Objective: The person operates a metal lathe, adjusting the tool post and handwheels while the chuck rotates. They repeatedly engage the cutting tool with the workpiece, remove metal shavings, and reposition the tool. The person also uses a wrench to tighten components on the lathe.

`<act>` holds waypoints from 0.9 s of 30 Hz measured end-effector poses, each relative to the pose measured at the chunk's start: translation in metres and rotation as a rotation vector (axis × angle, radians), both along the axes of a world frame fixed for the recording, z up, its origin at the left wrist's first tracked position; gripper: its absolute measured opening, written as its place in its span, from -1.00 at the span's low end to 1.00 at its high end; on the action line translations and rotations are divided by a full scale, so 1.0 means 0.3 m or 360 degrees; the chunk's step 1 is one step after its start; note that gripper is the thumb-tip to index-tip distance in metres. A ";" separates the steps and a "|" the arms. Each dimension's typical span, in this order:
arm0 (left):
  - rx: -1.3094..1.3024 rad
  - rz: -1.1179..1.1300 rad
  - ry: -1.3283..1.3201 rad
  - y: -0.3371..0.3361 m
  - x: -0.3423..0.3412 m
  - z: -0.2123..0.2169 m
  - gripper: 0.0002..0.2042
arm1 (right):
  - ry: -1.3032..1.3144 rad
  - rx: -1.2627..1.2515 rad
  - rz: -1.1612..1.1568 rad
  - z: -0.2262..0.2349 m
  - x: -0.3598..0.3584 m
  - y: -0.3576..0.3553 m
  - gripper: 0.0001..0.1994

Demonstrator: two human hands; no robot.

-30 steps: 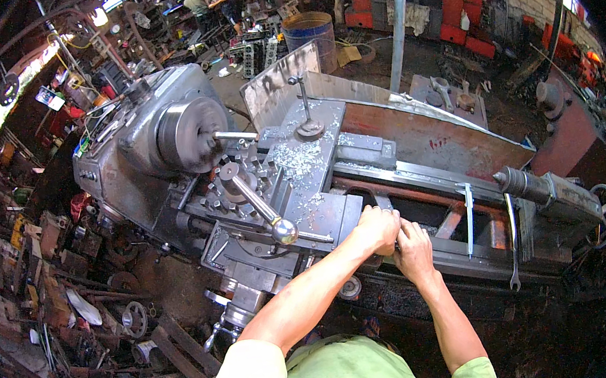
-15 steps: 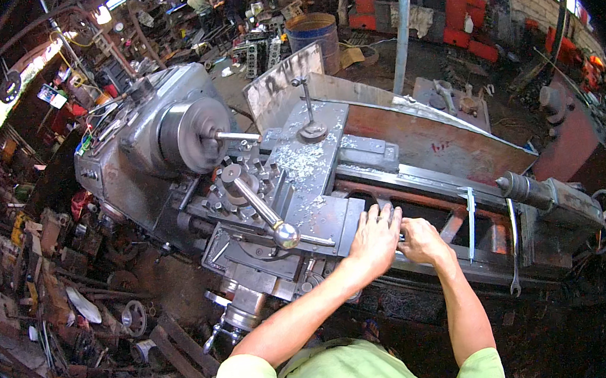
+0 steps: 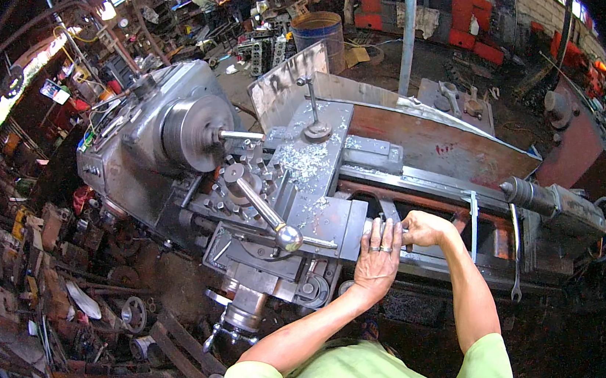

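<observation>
My left hand [image 3: 379,255] lies with its fingers stretched side by side over the right end of the lathe carriage [image 3: 347,217]. A ring shows on it. Close against its fingertips, my right hand [image 3: 427,228] is bent down with curled fingers; what they hold, if anything, is hidden. To the left stands the tool post [image 3: 236,175] with its ball-ended lever [image 3: 287,236]. The lathe chuck [image 3: 197,133] is smeared as if turning, with a bright metal rod [image 3: 242,135] sticking out of it. Metal shavings [image 3: 305,161] cover part of the carriage.
A caliper [image 3: 474,226] and a long wrench [image 3: 516,259] lie across the bed at right, near the tailstock [image 3: 559,203]. An upright stand [image 3: 314,110] is on the carriage. Behind are a splash guard [image 3: 446,141], a pole [image 3: 408,27] and a drum [image 3: 320,36]. Scrap crowds the left.
My left hand has drawn slightly toward me, its fingers now pointing more straight ahead. The right hand has turned, its wrist higher and knuckles bent over. The view has shifted a little.
</observation>
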State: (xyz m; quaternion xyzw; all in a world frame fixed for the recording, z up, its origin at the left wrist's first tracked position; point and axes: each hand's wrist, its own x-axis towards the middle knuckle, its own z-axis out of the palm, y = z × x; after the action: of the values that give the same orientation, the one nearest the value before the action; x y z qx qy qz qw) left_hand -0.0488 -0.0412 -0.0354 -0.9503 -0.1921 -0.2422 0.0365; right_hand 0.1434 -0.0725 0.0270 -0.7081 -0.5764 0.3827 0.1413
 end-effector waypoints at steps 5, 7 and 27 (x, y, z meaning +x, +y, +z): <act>0.0103 0.0023 0.0025 0.022 0.022 -0.011 -0.41 | 0.0307 -0.0106 -0.0016 0.001 0.015 0.010 -0.62; 0.0122 0.0021 0.0037 0.028 0.032 -0.005 -0.42 | 0.0427 -0.0173 -0.0028 0.003 0.022 0.019 -0.64; -0.0069 -0.0242 0.0645 0.122 0.094 0.153 -0.40 | 0.0486 0.0497 -0.0492 -0.140 0.009 -0.048 -0.65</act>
State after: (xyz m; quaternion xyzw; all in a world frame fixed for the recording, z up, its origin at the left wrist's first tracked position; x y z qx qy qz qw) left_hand -0.0206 -0.0046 0.0105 -0.9919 -0.1139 -0.0440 0.0354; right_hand 0.1462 -0.0868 -0.0149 -0.6914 -0.4854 0.3655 0.3909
